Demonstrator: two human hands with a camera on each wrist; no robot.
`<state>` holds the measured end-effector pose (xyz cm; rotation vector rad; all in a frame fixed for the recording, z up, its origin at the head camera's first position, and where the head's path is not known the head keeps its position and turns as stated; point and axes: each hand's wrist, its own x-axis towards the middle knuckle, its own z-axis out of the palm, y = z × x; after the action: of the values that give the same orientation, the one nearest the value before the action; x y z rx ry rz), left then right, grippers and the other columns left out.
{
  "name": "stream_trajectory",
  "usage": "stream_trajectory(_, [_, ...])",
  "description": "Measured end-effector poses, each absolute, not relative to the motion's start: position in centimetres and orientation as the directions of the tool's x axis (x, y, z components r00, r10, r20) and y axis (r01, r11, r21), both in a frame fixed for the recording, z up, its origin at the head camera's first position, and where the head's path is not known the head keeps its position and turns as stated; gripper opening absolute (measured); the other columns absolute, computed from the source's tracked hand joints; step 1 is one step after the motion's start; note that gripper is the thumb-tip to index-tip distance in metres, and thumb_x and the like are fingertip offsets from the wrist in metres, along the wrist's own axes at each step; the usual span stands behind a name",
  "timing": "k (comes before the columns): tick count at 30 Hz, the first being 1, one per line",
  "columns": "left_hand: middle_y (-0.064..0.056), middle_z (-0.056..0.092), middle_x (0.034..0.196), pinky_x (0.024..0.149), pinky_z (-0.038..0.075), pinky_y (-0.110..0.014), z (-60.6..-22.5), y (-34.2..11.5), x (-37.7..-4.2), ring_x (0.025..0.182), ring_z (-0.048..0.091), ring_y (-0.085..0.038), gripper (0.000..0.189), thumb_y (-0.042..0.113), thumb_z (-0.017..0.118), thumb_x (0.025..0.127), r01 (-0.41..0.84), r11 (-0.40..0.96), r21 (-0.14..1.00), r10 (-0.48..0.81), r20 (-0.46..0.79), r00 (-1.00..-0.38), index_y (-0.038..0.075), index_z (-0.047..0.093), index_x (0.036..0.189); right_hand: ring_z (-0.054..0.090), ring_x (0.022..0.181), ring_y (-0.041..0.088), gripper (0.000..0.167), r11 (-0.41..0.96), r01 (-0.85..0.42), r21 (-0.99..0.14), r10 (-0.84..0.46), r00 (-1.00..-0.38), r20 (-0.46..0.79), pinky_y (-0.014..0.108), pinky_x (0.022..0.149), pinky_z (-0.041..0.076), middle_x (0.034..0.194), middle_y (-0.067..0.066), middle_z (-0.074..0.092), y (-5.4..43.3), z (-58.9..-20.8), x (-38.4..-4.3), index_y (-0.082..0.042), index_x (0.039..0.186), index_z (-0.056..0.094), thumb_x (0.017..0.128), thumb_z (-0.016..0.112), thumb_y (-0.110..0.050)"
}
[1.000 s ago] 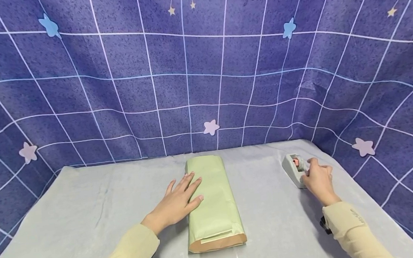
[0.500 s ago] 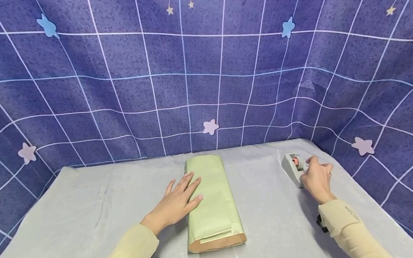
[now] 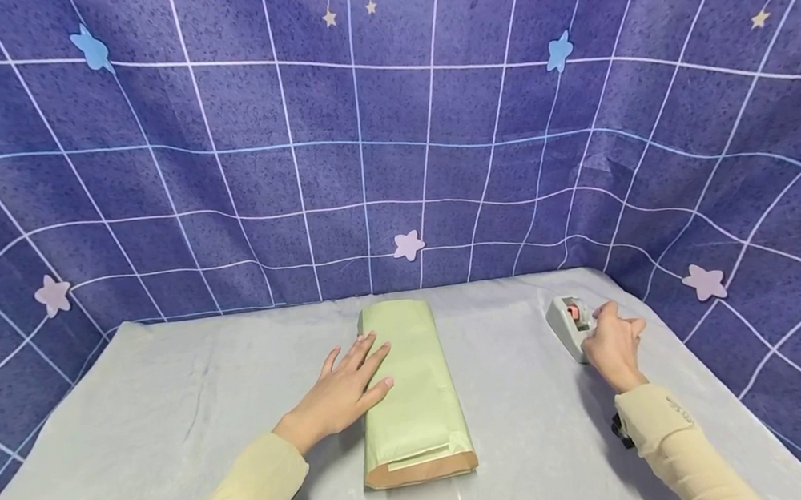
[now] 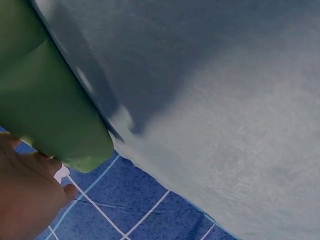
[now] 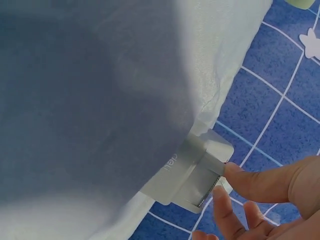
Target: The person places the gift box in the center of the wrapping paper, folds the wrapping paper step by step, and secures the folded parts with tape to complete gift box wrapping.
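Note:
A flat package wrapped in light green paper lies lengthwise in the middle of the table. Its near end is open and shows a brown inside. My left hand rests on its left side with fingers spread. To the right stands a grey tape dispenser with a roll of clear tape on an orange core. At its serrated cutter, my right hand pinches the tape's end between thumb and forefinger. In the right wrist view, the thumb and fingertip meet right at the dispenser's blade.
A grey-white cloth covers the table. Behind it and along the right side hangs a blue curtain with a grid and star pattern. The dispenser stands near the table's right edge.
The right forearm and wrist have shifted slightly left, with the fingers staying at the dispenser. The left hand and the package have not moved.

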<state>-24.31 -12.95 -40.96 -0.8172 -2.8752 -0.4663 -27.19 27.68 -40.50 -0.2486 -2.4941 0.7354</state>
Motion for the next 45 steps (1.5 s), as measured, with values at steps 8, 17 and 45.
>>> stream_trajectory(8, [-0.007,0.017,0.153,0.11,0.007,-0.054,-40.79,-12.85,-24.31,0.141,0.017,-0.024,0.06,0.052,0.031,0.095,0.529,0.811,0.251,0.493,0.194,-0.848,0.021,0.026,0.145,0.033,0.094,0.054,0.036,0.795,0.058,-0.603,0.351,-0.855,0.381,0.054,0.066,0.036,0.089,0.035,0.057,27.81,-40.38,-27.34,0.009,0.1,0.045,0.064,0.044,0.008])
stream_trajectory(17, [-0.007,0.017,0.153,0.11,0.007,-0.054,-40.78,-12.81,-24.28,0.141,0.016,-0.025,0.06,0.052,0.031,0.095,0.526,0.813,0.25,0.492,0.189,-0.85,0.021,0.026,0.145,0.04,0.083,0.053,0.037,0.794,0.032,-0.607,0.342,-0.849,0.402,0.053,0.076,0.026,0.079,0.031,0.057,27.8,-40.4,-27.41,0.01,0.098,0.047,0.061,0.045,0.009])
stream_trajectory(45, [-0.006,0.015,0.154,0.11,0.007,-0.055,-40.93,-12.93,-24.27,0.141,0.014,-0.024,0.06,0.053,0.029,0.095,0.517,0.818,0.253,0.486,0.179,-0.856,0.022,0.024,0.146,0.053,0.088,0.036,0.039,0.5,0.222,-0.837,0.531,-0.842,0.094,0.039,0.073,0.043,0.097,0.029,0.058,28.57,-40.64,-27.93,0.009,0.118,0.04,0.084,0.045,-0.011])
